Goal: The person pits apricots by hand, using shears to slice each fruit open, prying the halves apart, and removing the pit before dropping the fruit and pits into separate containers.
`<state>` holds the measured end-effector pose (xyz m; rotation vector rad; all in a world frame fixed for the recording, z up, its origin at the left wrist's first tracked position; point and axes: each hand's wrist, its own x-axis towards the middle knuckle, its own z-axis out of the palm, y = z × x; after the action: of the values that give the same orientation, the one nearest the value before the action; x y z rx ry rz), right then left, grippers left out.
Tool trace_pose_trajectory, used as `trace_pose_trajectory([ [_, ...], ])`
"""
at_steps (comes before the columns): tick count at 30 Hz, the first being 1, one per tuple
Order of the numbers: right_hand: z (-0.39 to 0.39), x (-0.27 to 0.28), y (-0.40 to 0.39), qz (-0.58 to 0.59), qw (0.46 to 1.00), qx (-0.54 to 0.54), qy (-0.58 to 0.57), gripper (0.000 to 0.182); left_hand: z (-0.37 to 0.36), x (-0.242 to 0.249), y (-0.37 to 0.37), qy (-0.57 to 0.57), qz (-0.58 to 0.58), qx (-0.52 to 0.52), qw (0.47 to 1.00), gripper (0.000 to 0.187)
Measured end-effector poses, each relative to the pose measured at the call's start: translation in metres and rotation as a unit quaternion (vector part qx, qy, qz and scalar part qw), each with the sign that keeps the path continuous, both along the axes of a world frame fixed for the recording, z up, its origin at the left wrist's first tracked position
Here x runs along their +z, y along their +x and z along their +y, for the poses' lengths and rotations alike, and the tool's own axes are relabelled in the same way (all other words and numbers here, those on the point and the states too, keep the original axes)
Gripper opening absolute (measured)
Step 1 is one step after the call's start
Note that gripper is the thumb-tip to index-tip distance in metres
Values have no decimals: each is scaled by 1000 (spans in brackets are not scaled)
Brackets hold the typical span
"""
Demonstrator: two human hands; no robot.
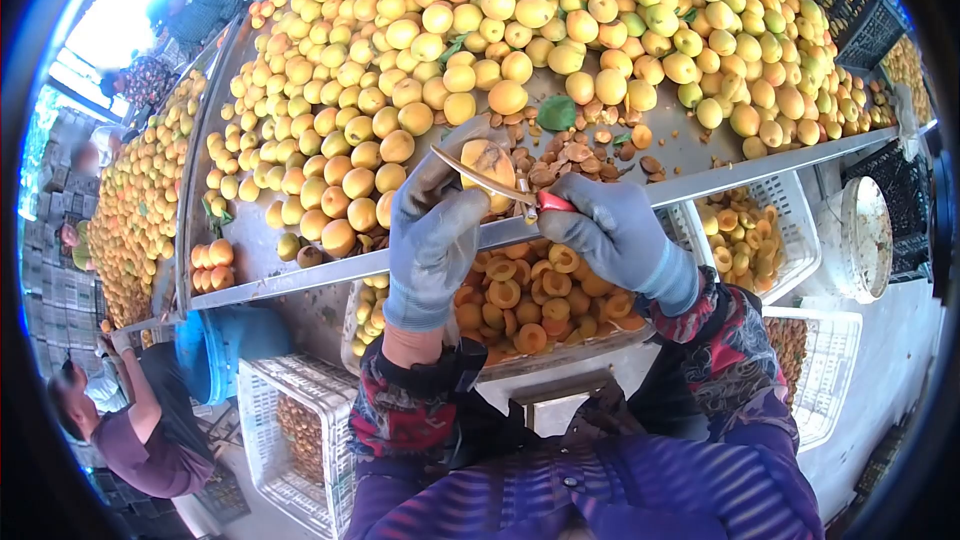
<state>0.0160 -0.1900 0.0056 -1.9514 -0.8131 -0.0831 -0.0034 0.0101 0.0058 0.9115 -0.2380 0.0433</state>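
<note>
Gloved in grey, my left hand [435,230] grips an apricot [488,172] with a brownish patch, held up over the metal table's front edge. In my right hand [615,230], also gloved, is a tool with a red handle [555,202] and a curved metal blade [480,180]. The blade lies across the apricot, between the two hands. Just beyond my hands, brown pits [575,157] are scattered on the table, next to a green leaf [556,113]. Below my hands, halved apricots [540,295] fill a crate.
A large heap of whole apricots [560,10] covers the metal table [330,278]. White crates [290,365] stand left and right below it, with a blue bucket [205,355] and a white bucket [868,240]. A person [150,440] is at the lower left; others work beyond.
</note>
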Motion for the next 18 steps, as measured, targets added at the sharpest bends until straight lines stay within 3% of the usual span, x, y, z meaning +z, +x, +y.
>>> trace_pose_trajectory([
  [13,6,-8,2,-61,998,-16,-29,33,-2,1,-8,-21,29,54,998,51],
  [18,-2,-18,10,-8,999,-49,20,30,1,8,-13,-47,31,38,998,52],
])
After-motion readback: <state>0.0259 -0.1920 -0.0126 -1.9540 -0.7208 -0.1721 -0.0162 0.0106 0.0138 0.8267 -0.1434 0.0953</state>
